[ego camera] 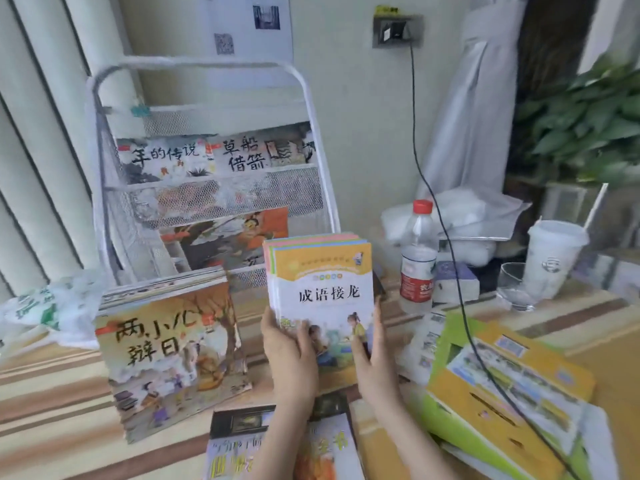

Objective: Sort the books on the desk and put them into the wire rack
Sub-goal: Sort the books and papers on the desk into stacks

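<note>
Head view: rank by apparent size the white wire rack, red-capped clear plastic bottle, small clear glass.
1. White wire rack, largest.
2. Red-capped clear plastic bottle.
3. Small clear glass, smallest.
Bottle and glass stand at a similar depth; the rack stands slightly farther back, yet looks biggest.

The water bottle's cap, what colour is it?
Red. The cap on the water bottle shows clearly in the head view, right of the held books.

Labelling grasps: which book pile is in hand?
The small yellow-and-white paperback stack, gripped upright by left hand and right hand; the large picture-book pile lies untouched.
</note>
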The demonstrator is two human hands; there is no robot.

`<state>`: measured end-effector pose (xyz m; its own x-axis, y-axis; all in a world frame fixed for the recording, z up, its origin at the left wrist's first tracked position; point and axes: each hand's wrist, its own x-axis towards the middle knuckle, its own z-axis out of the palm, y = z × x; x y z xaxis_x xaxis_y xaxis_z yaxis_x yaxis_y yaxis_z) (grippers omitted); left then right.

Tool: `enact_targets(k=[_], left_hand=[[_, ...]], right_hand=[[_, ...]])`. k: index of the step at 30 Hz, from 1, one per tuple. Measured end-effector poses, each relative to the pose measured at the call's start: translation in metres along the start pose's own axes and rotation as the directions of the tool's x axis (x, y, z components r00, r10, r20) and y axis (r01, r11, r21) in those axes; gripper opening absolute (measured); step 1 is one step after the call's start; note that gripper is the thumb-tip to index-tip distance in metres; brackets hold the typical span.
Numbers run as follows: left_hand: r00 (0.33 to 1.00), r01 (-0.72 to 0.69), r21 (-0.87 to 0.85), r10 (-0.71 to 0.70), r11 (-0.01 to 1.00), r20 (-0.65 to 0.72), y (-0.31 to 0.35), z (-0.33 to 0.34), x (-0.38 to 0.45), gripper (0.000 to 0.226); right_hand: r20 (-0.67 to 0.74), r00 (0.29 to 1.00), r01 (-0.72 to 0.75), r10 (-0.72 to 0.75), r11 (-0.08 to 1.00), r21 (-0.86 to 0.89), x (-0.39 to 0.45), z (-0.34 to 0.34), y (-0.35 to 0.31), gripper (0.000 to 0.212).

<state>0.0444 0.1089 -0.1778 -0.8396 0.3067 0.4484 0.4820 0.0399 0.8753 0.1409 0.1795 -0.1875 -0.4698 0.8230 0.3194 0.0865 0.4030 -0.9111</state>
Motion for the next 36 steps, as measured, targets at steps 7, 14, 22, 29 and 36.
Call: enact_targets(k=[7, 14, 22, 29, 36], left_hand=[[0.995, 0.062, 0.150, -0.050, 0.987, -0.081, -0.012, 0.006, 0.000, 0.050], [0.997, 0.059, 0.156, -0.049, 0.986, -0.062, -0.011, 0.004, -0.001, 0.049], [0.831, -0.555, 0.205, 0.545, 0.806, 0.112, 0.022, 0.013, -0.035, 0.049], [0.271, -0.639, 0.008, 0.215, 0.769, 0.938, 0.060, 0.058, -0.103, 0.108], [0.260, -0.728, 0.132, 0.092, 0.673, 0.961, 0.059, 0.072, -0.119, 0.117]], right_hand=[[0.122, 0.991, -0.040, 0.055, 0.992, -0.122, 0.002, 0.007, 0.009, 0.065], [0.102, 0.994, -0.040, 0.047, 0.997, -0.064, -0.005, 0.005, 0.001, 0.064], [-0.122, 0.991, -0.112, 0.058, 0.862, -0.494, -0.027, -0.092, -0.014, 0.047], [-0.200, 0.966, -0.259, 0.165, 0.557, -0.789, -0.064, -0.163, 0.029, 0.041], [-0.364, 0.873, -0.474, 0.323, 0.390, -0.790, -0.067, -0.209, 0.029, 0.050]])
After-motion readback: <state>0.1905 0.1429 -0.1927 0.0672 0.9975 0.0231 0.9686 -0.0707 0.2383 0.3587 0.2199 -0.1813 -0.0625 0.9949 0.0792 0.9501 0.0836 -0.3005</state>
